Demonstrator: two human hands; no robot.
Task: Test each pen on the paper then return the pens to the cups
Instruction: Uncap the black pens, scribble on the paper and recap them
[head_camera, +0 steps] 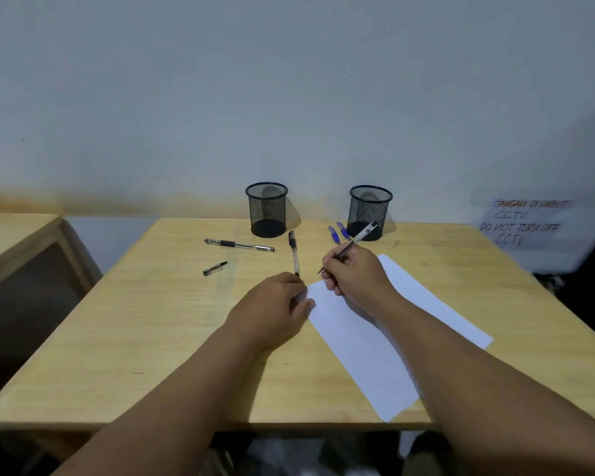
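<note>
The right hand (352, 273) grips a pen (349, 248), tip at the paper (385, 334) corner, testing it. The left hand (272, 307) presses the paper flat, fingers curled. Next, drop it into a cup (370, 213)

A pale wooden table (124, 338) stood against a grey-white wall (289, 80). At nine o'clock sat a second wooden table (11, 235). At three o'clock, a handwritten notice (526, 221) read partly "DO NOT TURN OFF CCTV".

wall sign (526, 221) | "JANGAN DI CABUT CCTV / DO NOT TURN OFF CCTV" (blurry)
</note>
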